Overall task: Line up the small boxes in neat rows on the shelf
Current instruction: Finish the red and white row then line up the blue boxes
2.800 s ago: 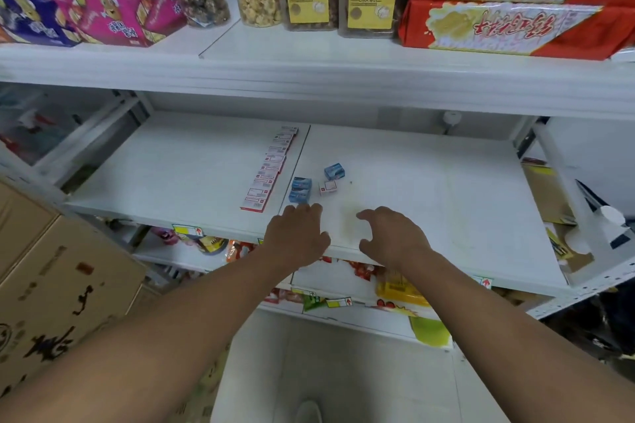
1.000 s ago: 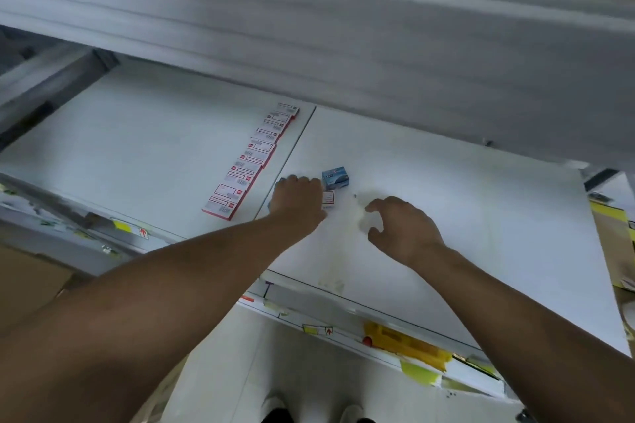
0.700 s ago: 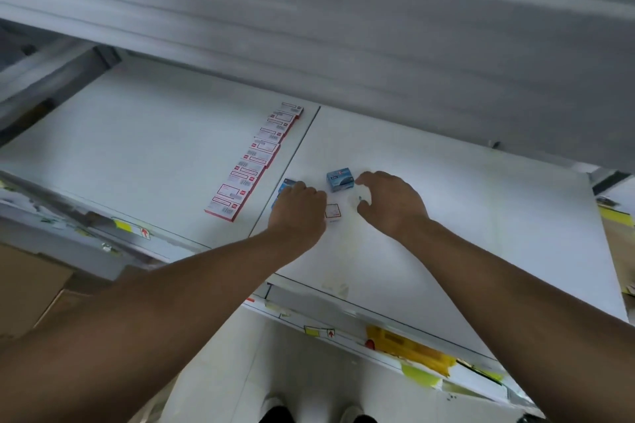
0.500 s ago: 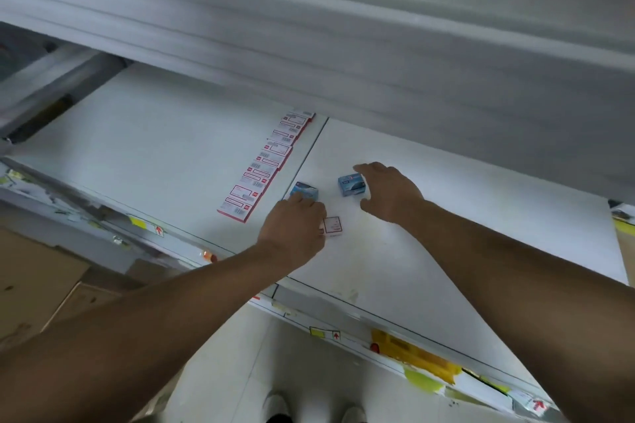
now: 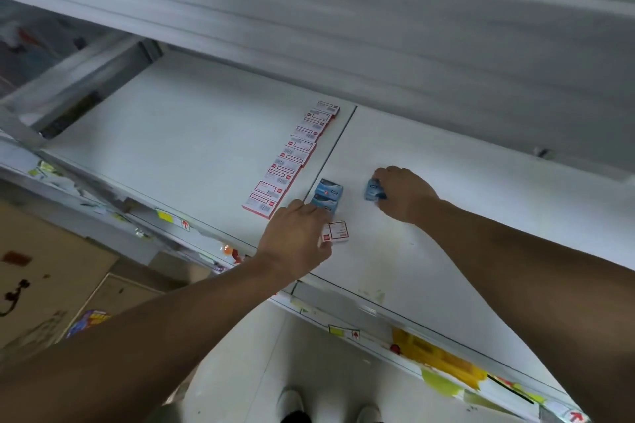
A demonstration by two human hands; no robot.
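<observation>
A row of several red-and-white small boxes (image 5: 292,160) runs front to back on the white shelf (image 5: 192,148), just left of its seam. Two blue boxes (image 5: 328,194) lie together right of the seam. My left hand (image 5: 295,239) rests on the shelf in front of them, its fingertips at the nearer blue box and its thumb at a loose red-and-white box (image 5: 336,232). My right hand (image 5: 403,194) grips a third blue box (image 5: 374,189) further right, fingers curled over it.
The upper shelf's front edge (image 5: 343,10) overhangs the back of the working shelf. Price-tag rail with yellow labels (image 5: 429,350) runs along the front edge. Cardboard cartons (image 5: 41,271) stand at lower left. My shoes (image 5: 292,405) show on the floor below.
My right hand reached forward and closed round the single blue box. My left hand shifted forward to the pair of blue boxes and the loose red-and-white box. The camera tilted downward.
</observation>
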